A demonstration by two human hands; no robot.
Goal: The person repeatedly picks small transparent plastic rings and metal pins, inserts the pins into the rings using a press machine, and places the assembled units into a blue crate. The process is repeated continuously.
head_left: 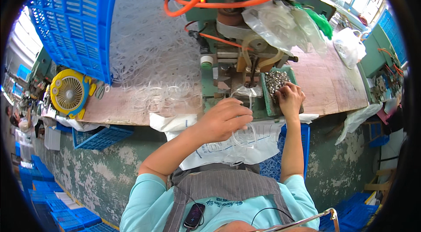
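My left hand (226,120) is closed in front of the machine, fingers curled around a clear plastic loop (251,96) that reaches up toward the machine's working head (251,78). Below that hand, more clear loops (245,138) hang over the white sheet on my lap. At the green tray (268,106), right of the head, my right hand (290,99) has its fingertips bent together among small shiny metal parts (277,81). What those fingertips pinch, if anything, is hidden.
A large heap of clear loops (151,35) covers the table's left, beside a blue crate (72,17) and a yellow fan (69,92). Orange hoses (219,5) cross the green machine. Plastic bags (280,24) hang at its right. A white printed sheet (267,140) drapes below the edge.
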